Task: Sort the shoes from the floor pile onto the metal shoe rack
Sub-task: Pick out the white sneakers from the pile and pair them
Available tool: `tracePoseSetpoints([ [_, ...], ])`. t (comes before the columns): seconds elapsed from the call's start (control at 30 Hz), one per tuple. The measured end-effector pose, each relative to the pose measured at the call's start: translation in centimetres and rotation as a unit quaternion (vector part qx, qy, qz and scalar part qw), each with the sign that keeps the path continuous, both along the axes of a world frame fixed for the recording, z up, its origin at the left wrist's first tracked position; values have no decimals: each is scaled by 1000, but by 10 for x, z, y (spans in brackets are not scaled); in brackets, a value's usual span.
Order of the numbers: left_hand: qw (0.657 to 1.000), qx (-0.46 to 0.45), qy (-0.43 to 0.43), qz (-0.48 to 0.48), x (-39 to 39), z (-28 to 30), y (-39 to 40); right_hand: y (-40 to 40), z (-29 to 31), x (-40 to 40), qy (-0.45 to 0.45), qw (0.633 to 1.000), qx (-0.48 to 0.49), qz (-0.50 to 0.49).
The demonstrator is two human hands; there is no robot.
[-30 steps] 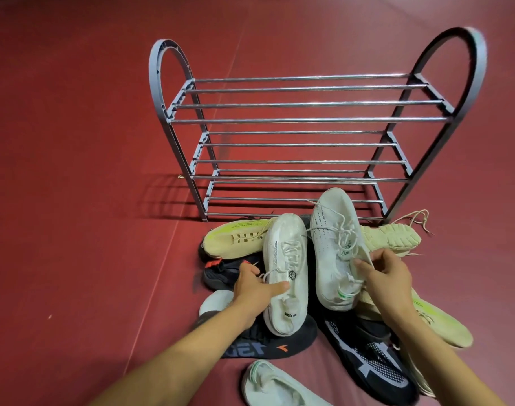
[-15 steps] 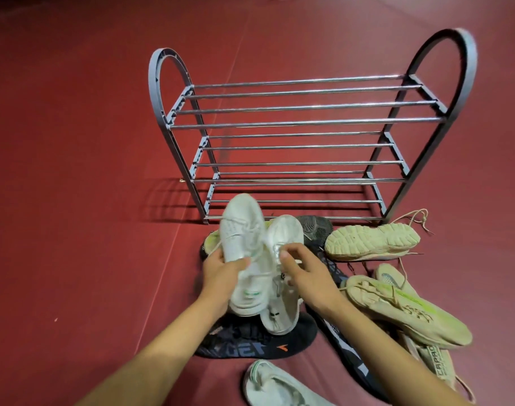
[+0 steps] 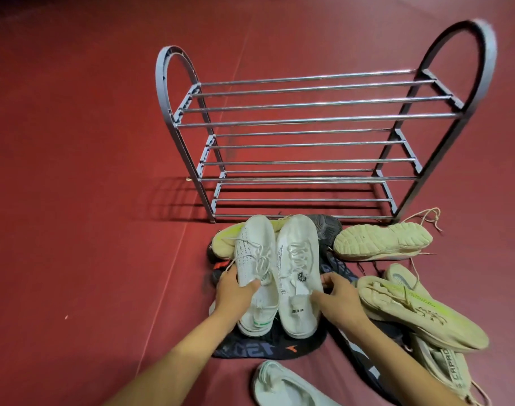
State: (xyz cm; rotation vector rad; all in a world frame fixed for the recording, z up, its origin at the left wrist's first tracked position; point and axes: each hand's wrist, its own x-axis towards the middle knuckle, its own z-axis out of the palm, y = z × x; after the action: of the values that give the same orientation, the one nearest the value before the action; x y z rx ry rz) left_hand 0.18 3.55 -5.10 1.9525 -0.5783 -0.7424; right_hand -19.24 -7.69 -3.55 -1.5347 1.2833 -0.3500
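Note:
Two white sneakers lie side by side, toes toward the rack, above the floor pile. My left hand (image 3: 235, 291) grips the left white sneaker (image 3: 255, 259) at its side. My right hand (image 3: 337, 297) holds the right white sneaker (image 3: 298, 259) at its opening. The metal shoe rack (image 3: 315, 120) stands just beyond, its three tiers of chrome bars bare. Under the pair lie dark sneakers (image 3: 268, 348) and a yellow-green shoe (image 3: 224, 240).
To the right lie a cream shoe sole-up (image 3: 382, 240), a cream and lime sneaker (image 3: 420, 315) and another cream shoe (image 3: 446, 370). A white shoe (image 3: 282, 388) lies at the bottom edge. Red floor (image 3: 74, 200) spreads to the left.
The two white sneakers were apart, one per hand; my right hand carried its shoe left, passed it to my left hand, and took the other. They now sit side by side.

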Motion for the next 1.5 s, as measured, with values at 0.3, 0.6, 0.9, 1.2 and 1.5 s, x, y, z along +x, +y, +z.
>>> tracePoseSetpoints([
  [0.3, 997, -63, 37, -2, -3, -9, -2, -11, -1, -14, -70, 997, -8, -37],
  [0.6, 992, -100, 70, -9, -7, -9, -15, -20, -2, -25, -84, 996, -4, -30],
  [0.9, 993, -77, 85, -6, -3, -16, -7, -23, -4, -24, -95, 995, 32, -30],
  [1.2, 1000, -11, -2, -29, -3, -13, -11, -19, 16, -10, 21, 999, -30, -24],
  [1.5, 998, 25, -52, -31, -3, -11, -13, -19, 25, -12, 64, 996, -57, -19],
])
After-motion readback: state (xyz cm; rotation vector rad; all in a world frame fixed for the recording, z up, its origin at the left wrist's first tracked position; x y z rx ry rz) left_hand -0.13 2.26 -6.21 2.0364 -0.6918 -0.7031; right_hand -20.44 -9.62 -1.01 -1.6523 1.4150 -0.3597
